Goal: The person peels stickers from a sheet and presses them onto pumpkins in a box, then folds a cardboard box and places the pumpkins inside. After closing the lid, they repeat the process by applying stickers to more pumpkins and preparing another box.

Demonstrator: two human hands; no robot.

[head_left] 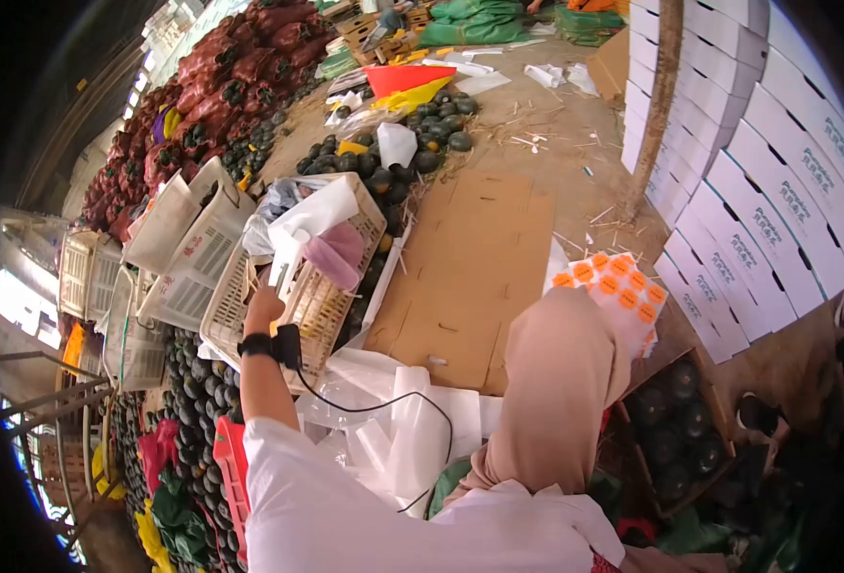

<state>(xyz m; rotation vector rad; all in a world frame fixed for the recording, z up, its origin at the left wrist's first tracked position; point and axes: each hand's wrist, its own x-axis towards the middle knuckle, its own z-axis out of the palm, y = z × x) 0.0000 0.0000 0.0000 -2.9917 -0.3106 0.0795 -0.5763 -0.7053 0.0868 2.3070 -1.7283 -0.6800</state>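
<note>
My left hand (265, 307) reaches out to the left over a cream plastic crate (319, 329). A black strap with a small box and a cable is on its wrist. The fingers are small and partly hidden, but they seem closed round the lower end of a white plastic tool (290, 260) whose kind I cannot make out. Beside it in the crate lie a dusty pink cloth (337, 256) and a white sheet (321, 207). My right hand is not in view. A beige cloth-covered form (563, 372) hides part of the middle right.
A flat cardboard sheet (479, 258) lies ahead. Orange round stickers (622, 286) are to its right. White cartons (747, 229) stand stacked on the right near a post (659, 105). Dark green pumpkins (197, 382) cover ground at left; others fill a box (675, 420). Red net sacks (240, 76) are behind.
</note>
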